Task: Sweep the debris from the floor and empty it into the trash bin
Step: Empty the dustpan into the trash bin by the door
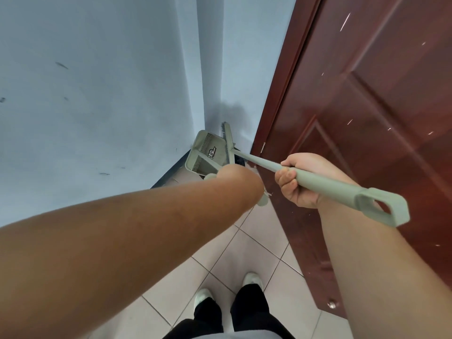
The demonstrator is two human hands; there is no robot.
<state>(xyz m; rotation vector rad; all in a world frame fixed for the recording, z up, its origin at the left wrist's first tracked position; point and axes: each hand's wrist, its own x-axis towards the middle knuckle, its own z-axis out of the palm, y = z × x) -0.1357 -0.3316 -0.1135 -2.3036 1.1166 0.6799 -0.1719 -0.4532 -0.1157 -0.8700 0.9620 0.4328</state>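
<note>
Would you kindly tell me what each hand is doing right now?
Left hand: grips the dustpan handle.
Right hand: fingers curled round the broom handle.

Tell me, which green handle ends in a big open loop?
The broom handle, gripped by the right hand. The dustpan handle, at the left hand, shows no loop.

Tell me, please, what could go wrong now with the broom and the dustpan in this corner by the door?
The broom and dustpan are crowded into the corner between wall and door, so the broom could knock either.
The left hand hides its own grip on the dustpan handle; a tilt might spill debris.
No trash bin is in view.
</note>
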